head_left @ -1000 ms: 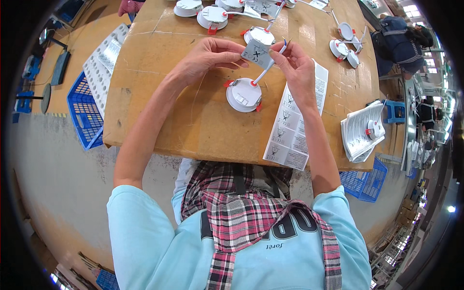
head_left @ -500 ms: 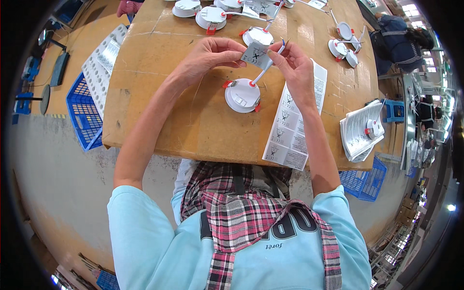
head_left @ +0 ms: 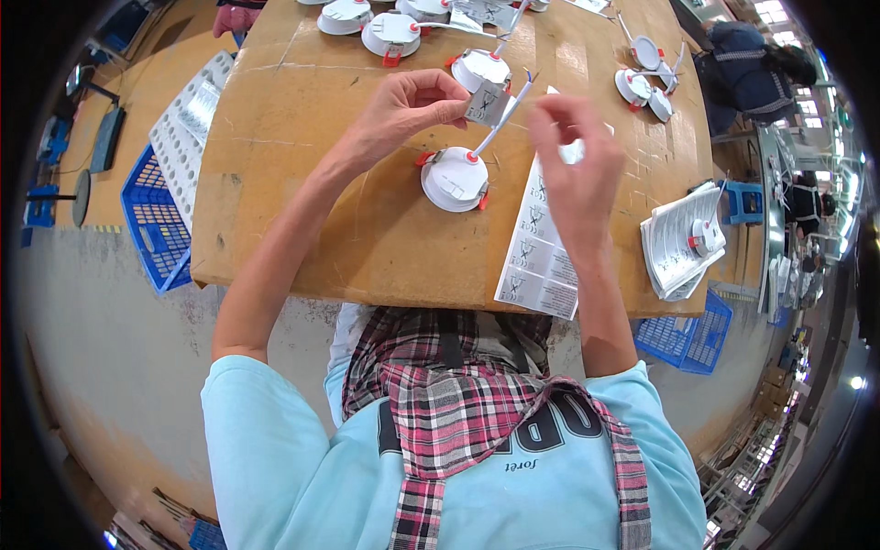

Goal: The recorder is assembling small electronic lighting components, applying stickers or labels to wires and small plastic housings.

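Apparently mid-labelling, the left hand (head_left: 423, 101) pinched a label (head_left: 489, 104) at a lamp's (head_left: 451, 180) cable (head_left: 499, 126); the right hand (head_left: 576, 151) curled loosely, fingers parted. Wrapping seemingly called for alignment.

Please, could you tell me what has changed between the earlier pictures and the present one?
The right hand has let go of the white cable and moved to the right, over the label sheet; it is blurred now. The left hand still pinches the silver label by the cable. The round white lamp stayed on the table.
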Tool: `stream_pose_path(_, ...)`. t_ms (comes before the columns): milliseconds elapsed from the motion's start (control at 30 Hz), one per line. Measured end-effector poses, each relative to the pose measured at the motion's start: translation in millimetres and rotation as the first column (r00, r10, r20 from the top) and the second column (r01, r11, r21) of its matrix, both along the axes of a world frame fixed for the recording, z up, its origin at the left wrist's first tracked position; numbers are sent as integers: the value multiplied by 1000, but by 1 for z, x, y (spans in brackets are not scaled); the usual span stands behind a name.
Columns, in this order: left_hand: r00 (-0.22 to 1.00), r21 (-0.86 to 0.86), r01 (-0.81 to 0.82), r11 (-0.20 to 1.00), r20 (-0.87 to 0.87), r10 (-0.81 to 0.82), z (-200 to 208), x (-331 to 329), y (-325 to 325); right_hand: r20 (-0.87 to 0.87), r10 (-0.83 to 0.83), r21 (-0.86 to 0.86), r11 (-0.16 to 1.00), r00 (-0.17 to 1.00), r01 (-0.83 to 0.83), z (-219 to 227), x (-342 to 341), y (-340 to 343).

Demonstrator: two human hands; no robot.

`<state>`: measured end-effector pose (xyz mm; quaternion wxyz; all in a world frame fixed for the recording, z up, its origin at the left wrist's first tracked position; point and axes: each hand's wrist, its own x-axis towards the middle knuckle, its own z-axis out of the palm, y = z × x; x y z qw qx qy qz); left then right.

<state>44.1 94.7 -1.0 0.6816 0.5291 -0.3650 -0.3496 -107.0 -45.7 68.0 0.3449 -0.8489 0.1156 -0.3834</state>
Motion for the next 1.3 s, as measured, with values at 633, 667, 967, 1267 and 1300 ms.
stream_pose_path(633, 981, 109, -76, 991, 187, 55, 1, -9, -13, -376, 113, 6, 993, 920, -120, -15, 2, -2)
stream_pose_path(667, 980, 105, -84, 991, 186, 63, -1, -9, -14, -362, 94, -5, 995, 927, -103, -18, 1, -3)
stream_pose_path(967, 984, 229, -133, 964, 148, 101, -4, -12, -19, -385, 12, -62, 997, 923, -39, -26, -8, -8)
stream_pose_path(1267, 989, -28, 83, 996, -122, -86, 8, -17, -10, -428, 19, -65, 996, 904, -52, -16, -4, -5)
stream_pose_path(1300, 989, -28, 87, 996, -116, -89, 11, -17, -9, -442, 24, -51, 997, 897, -52, -15, -4, -4)
